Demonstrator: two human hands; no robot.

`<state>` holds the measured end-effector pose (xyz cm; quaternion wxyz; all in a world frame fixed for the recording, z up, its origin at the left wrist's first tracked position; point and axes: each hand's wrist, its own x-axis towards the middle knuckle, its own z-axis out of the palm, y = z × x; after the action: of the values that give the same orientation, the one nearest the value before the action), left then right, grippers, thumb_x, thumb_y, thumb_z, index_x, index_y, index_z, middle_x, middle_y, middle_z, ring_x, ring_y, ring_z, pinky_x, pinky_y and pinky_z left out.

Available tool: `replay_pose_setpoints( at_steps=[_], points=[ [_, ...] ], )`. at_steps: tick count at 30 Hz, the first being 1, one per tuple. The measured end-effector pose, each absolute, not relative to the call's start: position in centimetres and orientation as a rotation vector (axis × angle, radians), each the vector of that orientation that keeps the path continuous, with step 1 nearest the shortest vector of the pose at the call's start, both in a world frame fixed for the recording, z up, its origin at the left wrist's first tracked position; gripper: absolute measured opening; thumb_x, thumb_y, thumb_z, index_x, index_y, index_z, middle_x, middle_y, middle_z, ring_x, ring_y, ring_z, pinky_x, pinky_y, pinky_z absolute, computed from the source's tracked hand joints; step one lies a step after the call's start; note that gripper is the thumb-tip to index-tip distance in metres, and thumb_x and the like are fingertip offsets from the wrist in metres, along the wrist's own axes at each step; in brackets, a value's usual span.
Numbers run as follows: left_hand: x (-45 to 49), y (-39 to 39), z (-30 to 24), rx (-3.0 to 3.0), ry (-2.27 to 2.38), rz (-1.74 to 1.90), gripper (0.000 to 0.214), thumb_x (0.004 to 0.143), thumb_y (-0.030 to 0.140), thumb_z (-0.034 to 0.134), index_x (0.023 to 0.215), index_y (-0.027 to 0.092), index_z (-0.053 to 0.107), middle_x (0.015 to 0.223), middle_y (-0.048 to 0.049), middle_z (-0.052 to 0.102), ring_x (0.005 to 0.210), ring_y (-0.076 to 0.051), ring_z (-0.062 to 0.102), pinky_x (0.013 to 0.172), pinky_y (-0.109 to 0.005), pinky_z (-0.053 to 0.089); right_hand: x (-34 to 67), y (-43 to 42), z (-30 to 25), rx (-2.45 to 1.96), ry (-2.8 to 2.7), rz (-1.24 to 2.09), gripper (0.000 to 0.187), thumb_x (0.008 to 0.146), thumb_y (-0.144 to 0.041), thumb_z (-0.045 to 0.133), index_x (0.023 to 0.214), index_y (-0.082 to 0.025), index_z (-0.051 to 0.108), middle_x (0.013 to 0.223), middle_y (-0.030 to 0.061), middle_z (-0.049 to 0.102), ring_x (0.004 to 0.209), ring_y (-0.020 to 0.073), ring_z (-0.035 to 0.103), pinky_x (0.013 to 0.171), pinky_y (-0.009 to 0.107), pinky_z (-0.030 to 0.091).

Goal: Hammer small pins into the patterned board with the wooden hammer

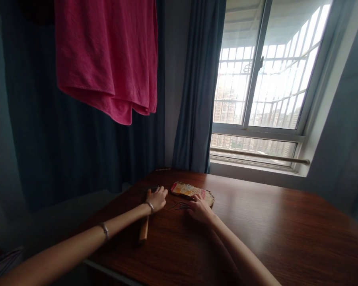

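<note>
Hammer [143,230] with a pale wooden handle lies on the bench [271,230] near its far left corner, handle running toward you and the dark head at the far end. Your left hand [157,199] rests over the upper part of that handle, its fingers [163,193] curled together on top; whether they actually clamp it, you cannot tell from here. A thin bracelet [149,205] sits at that wrist. Just right of the hammer lies a small scatter of thin metal pins [179,205], too fine to make out singly. Your right hand [199,209] is at their right edge, palm down, fingers [193,198] bent toward them; it is not clear whether they pinch one. Just beyond both hands lies a flat patterned woven pouch [191,190], touching or nearly touching your right hand. Behind the bench hang dark blue curtains [197,87], with a bright barred window [265,79] to the right and a pink cloth [107,59] hanging overhead on the left.
</note>
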<state>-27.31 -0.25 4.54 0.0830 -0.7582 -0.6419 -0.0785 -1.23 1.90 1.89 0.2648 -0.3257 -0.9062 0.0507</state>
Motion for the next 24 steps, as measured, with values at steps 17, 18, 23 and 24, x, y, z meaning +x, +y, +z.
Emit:
replay_pose_setpoints(
  at_steps=[17, 18, 23, 24],
  points=[
    [-30.4, -0.6, 3.2, -2.121, -2.374, 0.140, 0.075, 0.073, 0.019, 0.043, 0.136, -0.003, 0.008, 0.103, -0.0242, 0.061, 0.093, -0.031, 0.060, 0.078, -0.038, 0.044, -1.3, -0.6, 0.7, -0.863, -2.416, 0.094, 0.034, 0.084, -0.022, 0.042, 0.115, -0.025, 0.057, 0.112, 0.0076, 0.054, 0.107, 0.0204, 0.046, 0.091, 0.031, 0.038],
    [-30.3, -0.8, 3.3, -2.134, -2.354, 0.151, 0.075, 0.073, 0.020, 0.043, 0.136, -0.002, 0.008, 0.103, -0.0239, 0.061, 0.093, -0.031, 0.060, 0.078, -0.039, 0.044, -1.3, -0.6, 0.7, -0.868, -2.414, 0.094, 0.035, 0.084, -0.022, 0.042, 0.116, -0.026, 0.056, 0.112, 0.0073, 0.054, 0.107, 0.0203, 0.046, 0.091, 0.031, 0.038],
    [-30.0, -1.1, 4.3, -2.223, -2.122, 0.311, 0.065, 0.075, 0.026, 0.043, 0.133, 0.005, 0.023, 0.100, -0.0222, 0.062, 0.090, -0.033, 0.060, 0.076, -0.044, 0.043, -1.1, -0.7, 0.9, -0.902, -2.386, 0.061, 0.041, 0.083, -0.022, 0.044, 0.124, -0.027, 0.048, 0.111, 0.0076, 0.054, 0.104, 0.0208, 0.047, 0.091, 0.033, 0.039],
    [-29.8, -1.1, 4.4, -2.212, -2.071, 0.336, 0.063, 0.075, 0.027, 0.044, 0.131, 0.006, 0.026, 0.100, -0.0219, 0.062, 0.090, -0.033, 0.060, 0.077, -0.045, 0.042, -0.9, -0.7, 1.0, -0.912, -2.375, 0.047, 0.042, 0.083, -0.022, 0.044, 0.124, -0.026, 0.047, 0.111, 0.0077, 0.054, 0.104, 0.0210, 0.047, 0.091, 0.033, 0.039]
  ],
)
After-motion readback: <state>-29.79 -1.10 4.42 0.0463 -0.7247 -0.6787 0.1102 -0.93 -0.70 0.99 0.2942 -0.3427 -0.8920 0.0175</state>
